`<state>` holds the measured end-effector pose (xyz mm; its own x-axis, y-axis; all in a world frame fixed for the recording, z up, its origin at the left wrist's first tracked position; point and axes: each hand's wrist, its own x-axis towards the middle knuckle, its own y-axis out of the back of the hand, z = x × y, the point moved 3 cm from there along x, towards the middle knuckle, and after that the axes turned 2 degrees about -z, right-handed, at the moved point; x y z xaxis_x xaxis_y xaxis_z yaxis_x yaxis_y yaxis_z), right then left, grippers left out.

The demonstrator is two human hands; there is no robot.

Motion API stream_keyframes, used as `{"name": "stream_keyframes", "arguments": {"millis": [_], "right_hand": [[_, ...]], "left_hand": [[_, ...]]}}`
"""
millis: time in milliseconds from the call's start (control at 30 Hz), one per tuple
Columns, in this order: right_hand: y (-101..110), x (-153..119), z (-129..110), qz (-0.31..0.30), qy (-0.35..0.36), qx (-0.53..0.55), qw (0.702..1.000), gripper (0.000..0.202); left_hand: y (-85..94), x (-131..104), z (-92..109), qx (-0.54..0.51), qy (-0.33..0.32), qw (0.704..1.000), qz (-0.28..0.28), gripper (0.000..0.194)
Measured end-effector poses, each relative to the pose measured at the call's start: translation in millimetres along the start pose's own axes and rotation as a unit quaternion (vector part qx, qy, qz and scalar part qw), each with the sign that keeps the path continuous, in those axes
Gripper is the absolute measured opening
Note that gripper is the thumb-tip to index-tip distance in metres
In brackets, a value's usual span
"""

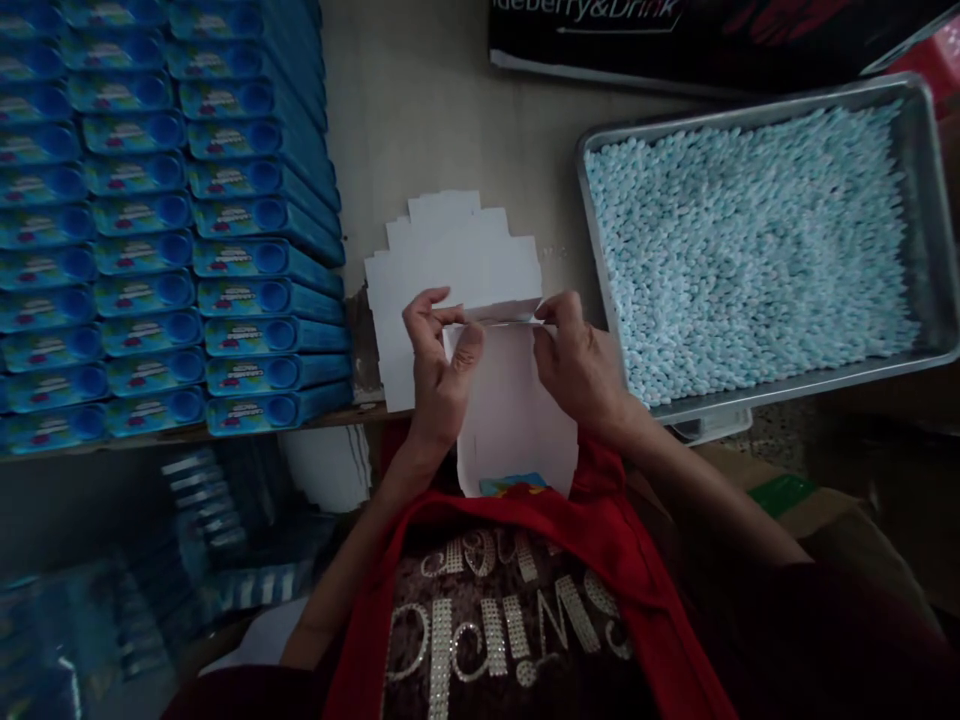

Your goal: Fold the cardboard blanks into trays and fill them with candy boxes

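Observation:
Both my hands are at the top edge of a white cardboard box [517, 400], which leans over the table edge against my red apron. My left hand [442, 365] grips its upper left corner, thumb on the inside and fingers curled behind. At the upper right corner my right hand [574, 360] pinches a fold between thumb and fingers. A bit of blue and yellow print shows at the box's lower end. Just beyond my hands, flat white card with stepped edges [454, 245] lies on the table; where it ends and the box's raised flap begins is hard to tell.
To the left rise stacked blue printed packs [247, 215] in several rows. A metal tray [787, 395] full of small pale blue and white pellets [750, 250] stands at the right. A black printed box [600, 50] is at the back. More blue packs [202, 520] lie below left.

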<state>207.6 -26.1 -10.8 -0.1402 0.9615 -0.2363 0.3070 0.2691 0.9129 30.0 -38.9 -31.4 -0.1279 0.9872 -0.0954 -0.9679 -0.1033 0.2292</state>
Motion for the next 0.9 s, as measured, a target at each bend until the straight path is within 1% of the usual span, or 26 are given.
{"name": "stream_keyframes", "arguments": {"millis": [67, 167, 233, 300, 333, 400, 433, 467, 533, 600, 667, 733, 767, 833, 900], "right_hand": [[-2.1, 1.7, 3.6, 0.013, -0.002, 0.013, 1.000, 0.041], [-3.2, 8.3, -0.6, -0.030, 0.004, -0.010, 0.999, 0.049], [-1.1, 12.4, -7.9, -0.042, 0.028, -0.014, 0.999, 0.056], [1.3, 13.2, -13.5, -0.030, 0.055, 0.005, 0.998, 0.064], [1.5, 12.4, -14.1, -0.024, 0.061, 0.016, 0.998, 0.068], [0.0, 9.6, -10.7, -0.024, 0.062, 0.027, 0.997, 0.070], [-0.8, 8.4, -7.0, -0.028, 0.062, 0.029, 0.997, 0.068], [-0.9, 7.9, -2.6, -0.033, 0.066, 0.029, 0.997, 0.065], [2.4, 9.3, 6.5, -0.054, 0.088, 0.034, 0.994, 0.062], [10.6, 13.7, 13.7, -0.094, 0.116, 0.038, 0.988, 0.059], [21.5, 21.2, 16.1, -0.142, 0.136, 0.024, 0.980, 0.057], [31.3, 32.4, 11.7, -0.164, 0.153, -0.014, 0.974, 0.050], [34.3, 39.5, 7.0, -0.162, 0.162, -0.037, 0.973, 0.046], [34.0, 55.3, -5.6, -0.148, 0.178, -0.081, 0.969, 0.040], [25.8, 71.1, -19.4, -0.137, 0.196, -0.107, 0.965, 0.037]], "left_hand": [[-3.9, 1.4, 2.3, -0.011, -0.002, 1.000, -0.002, 0.049], [-7.5, 5.6, 4.7, -0.024, 0.024, 0.999, -0.017, 0.044], [-5.9, 9.7, 6.3, -0.020, 0.026, 0.999, -0.003, 0.043], [-2.6, 14.2, 7.2, 0.009, 0.020, 1.000, 0.002, 0.039], [-0.9, 16.2, 7.0, 0.028, 0.019, 0.999, -0.005, 0.036], [2.9, 19.4, 5.6, 0.058, 0.015, 0.998, -0.026, 0.022], [5.2, 20.6, 4.4, 0.068, 0.010, 0.997, -0.035, 0.014], [7.4, 21.7, 2.9, 0.076, 0.005, 0.996, -0.045, 0.012], [10.6, 24.1, -0.8, 0.101, -0.007, 0.992, -0.076, 0.022], [12.1, 27.9, -4.3, 0.151, -0.020, 0.983, -0.106, 0.025], [12.1, 33.4, -6.4, 0.217, -0.037, 0.969, -0.115, 0.018], [10.1, 40.2, -7.2, 0.271, -0.053, 0.954, -0.114, 0.009], [8.6, 43.5, -7.3, 0.287, -0.061, 0.949, -0.116, 0.008], [5.8, 49.5, -6.8, 0.295, -0.079, 0.945, -0.116, 0.015], [4.3, 54.0, -5.3, 0.283, -0.090, 0.948, -0.112, 0.021]]}}
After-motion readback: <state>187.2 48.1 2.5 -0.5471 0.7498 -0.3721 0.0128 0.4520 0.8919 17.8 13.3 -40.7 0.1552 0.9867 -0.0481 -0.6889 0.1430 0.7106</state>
